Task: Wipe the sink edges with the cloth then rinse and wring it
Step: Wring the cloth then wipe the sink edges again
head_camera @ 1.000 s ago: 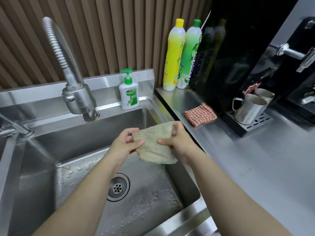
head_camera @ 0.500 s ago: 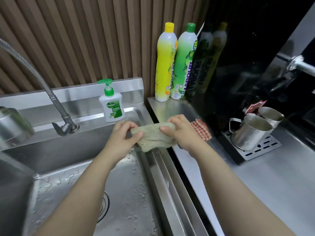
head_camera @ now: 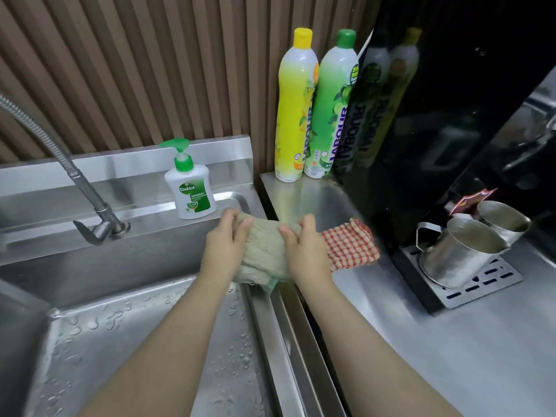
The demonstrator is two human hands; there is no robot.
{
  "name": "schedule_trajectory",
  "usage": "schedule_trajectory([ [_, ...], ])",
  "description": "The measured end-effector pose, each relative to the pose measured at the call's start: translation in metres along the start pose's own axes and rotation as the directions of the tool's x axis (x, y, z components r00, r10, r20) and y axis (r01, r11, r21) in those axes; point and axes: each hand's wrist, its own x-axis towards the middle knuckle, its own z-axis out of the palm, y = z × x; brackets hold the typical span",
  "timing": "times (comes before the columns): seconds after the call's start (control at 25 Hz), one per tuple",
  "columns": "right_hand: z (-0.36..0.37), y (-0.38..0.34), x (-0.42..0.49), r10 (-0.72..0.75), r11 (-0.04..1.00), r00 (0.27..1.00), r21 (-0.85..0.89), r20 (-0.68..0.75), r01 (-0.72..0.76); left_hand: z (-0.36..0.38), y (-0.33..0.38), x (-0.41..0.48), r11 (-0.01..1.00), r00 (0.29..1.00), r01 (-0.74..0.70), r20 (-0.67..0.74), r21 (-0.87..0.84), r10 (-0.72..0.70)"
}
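The scene is seen from one camera worn on the head. It is pointed forward and down, close above the sink (head_camera: 264, 323) and the surface (head_camera: 451, 341) beside it.

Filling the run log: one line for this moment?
left hand grips beige cloth | right hand grips it | over sink edge
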Motion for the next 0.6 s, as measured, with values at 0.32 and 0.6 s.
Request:
schedule_trajectory([
  [0.32,-0.011,0.021,-0.019,-0.111,0.849,0.994,-0.518,0.016,0.103,-0.008,-0.017,0.057,0.955,0.925,-0.265,0.315,0.134,0.213],
  [0.6,0.043,0.047,-0.018,-0.325,0.649,0.858,-0.566,0.398,0.509,-0.031,-0.071,0.072,0.645,0.77,-0.616,0.518,0.452,0.372],
])
